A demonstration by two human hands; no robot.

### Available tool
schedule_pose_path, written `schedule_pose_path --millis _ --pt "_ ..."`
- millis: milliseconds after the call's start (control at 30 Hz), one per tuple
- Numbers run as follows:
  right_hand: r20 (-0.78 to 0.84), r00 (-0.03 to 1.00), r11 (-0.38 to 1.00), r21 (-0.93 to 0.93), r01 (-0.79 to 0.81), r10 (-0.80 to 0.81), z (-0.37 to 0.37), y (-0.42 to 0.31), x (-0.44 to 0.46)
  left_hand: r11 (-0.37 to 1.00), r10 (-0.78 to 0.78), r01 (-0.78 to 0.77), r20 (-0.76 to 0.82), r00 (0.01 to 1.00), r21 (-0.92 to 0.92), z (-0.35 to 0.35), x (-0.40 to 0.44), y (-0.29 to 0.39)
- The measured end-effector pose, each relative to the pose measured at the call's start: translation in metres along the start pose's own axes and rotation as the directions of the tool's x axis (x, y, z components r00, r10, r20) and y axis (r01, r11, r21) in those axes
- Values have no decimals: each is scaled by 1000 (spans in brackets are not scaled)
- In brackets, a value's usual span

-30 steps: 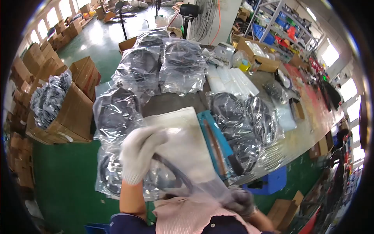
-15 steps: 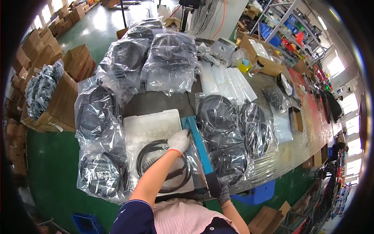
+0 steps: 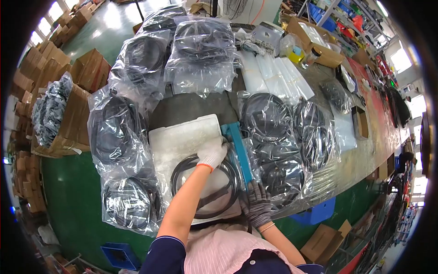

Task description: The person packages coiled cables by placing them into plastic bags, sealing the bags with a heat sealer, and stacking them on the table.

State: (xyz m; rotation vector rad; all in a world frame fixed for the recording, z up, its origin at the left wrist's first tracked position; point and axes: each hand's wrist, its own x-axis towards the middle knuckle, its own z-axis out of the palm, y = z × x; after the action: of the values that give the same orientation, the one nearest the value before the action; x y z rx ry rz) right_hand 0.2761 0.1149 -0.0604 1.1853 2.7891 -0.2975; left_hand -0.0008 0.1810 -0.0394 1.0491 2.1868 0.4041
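Observation:
A coil of black cable [image 3: 174,179] lies on a pale board [image 3: 182,137] in front of me, with clear plastic bag film around it. My left hand [image 3: 213,154], in a white glove with an orange cuff, has its fingers closed at the bag's edge beside the sealer. Along the board's right side runs the teal arm of a bar heat sealer [image 3: 239,153]. My right hand [image 3: 258,204], in a grey glove, lies over the near end of that arm and covers its black handle. The fingertips of my left hand are partly hidden.
Bagged cable coils lie on the left [image 3: 114,130], on the right [image 3: 267,116] and at the back [image 3: 200,39]. Flat plastic bags [image 3: 273,77] are stacked behind the sealer. A carton of grey wrapped parts [image 3: 68,123] stands left of the table, and a blue crate [image 3: 121,255] is on the floor.
My right hand has come up from beside the sealer's handle to rest over it. My left hand stays at the bag's edge. The whole view has shifted slightly.

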Motion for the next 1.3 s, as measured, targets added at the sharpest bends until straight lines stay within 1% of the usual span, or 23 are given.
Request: schedule_pose_path --millis 33,67,100,133,167,200,267,333,400,467,533,567,733,867,967,1100,1300 --pt "-67 998 999 50 2 2 3 1 -1 999 3 -4 -23 1000 -33 -2 -3 3" --pt "-52 999 1000 20 -3 4 1 -1 -1 998 6 -8 -39 999 -58 -4 -8 1" --pt "-39 999 1000 -8 -14 13 -1 -1 -1 964 241 -261 -246 939 -52 11 -9 -17" --pt "-24 1000 999 -34 -21 20 -1 -1 -1 930 360 -364 -323 875 49 9 -23 -25" --pt "-99 995 999 -49 -6 1 3 -1 -2 877 477 -454 -380 793 154 1 -42 -30" --pt "-125 992 999 -34 6 -10 5 -1 -4 807 589 -530 -420 690 261 -6 -63 -37" --pt "-185 982 999 -22 38 -41 4 1 -2 754 645 -535 -275 713 381 -14 -110 -66" --pt "-202 978 998 -44 44 -52 3 1 -1 767 616 -517 -207 760 381 -11 -149 -92" --pt "-206 975 995 -81 65 -81 5 1 -2 776 608 -509 -228 761 371 0 -161 -115" --pt "-186 978 995 -65 81 -92 0 1 -5 808 575 -481 -273 771 341 1 -158 -118" --pt "-213 973 996 -46 77 -85 4 -1 -1 802 587 -499 -281 759 328 0 -163 -128" --pt "-198 978 997 -20 68 -71 -2 -4 0 800 592 -510 -282 755 316 4 -169 -130" --pt "-186 980 997 -47 65 -73 -1 -4 -1 774 633 -583 -290 718 245 28 -194 -160" --pt "-194 977 995 -52 81 -89 3 -1 -2 775 632 -583 -310 710 243 31 -193 -164" --pt "-148 987 998 -43 55 -61 3 -1 -2 771 635 -594 -330 698 229 32 -192 -164" --pt "-164 984 998 -26 65 -69 2 -2 0 776 631 -583 -307 713 241 30 -192 -162" --pt "-148 987 997 -29 65 -69 0 -3 3 777 628 -588 -345 697 224 30 -191 -161"
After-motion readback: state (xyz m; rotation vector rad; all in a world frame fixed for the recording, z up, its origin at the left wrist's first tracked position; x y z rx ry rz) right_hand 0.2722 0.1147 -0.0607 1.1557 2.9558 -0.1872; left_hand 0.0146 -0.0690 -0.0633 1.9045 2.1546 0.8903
